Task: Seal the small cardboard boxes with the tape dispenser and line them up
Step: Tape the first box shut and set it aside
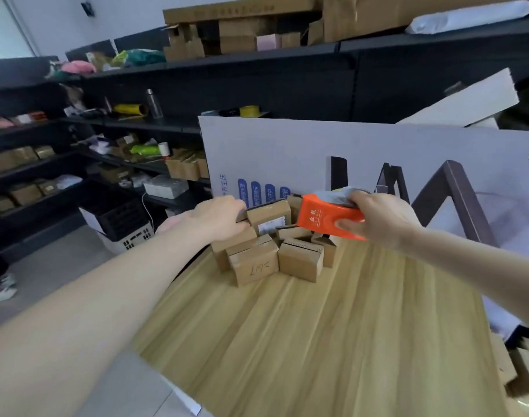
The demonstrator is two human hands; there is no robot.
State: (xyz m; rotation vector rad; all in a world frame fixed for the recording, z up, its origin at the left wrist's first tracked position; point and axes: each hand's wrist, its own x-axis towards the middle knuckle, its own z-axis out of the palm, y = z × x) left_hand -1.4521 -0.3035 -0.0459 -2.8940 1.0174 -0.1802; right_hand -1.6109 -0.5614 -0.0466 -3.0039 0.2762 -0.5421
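Note:
Several small cardboard boxes [299, 260] lie heaped at the far end of a light wooden table [317, 341]. My left hand [219, 219] grips the left side of the topmost box [269, 216], which carries a white label. My right hand [377, 218] holds an orange tape dispenser [323, 216] over the pile, its front end right next to that top box. A front box [254, 261] bears handwritten marks on its face.
A large white printed carton [362, 158] stands upright just behind the pile. Dark shelves [121, 121] full of boxes and packets fill the left and back. A black and white crate [121, 224] sits on the floor at the left. More cardboard [525, 368] lies at the table's right edge.

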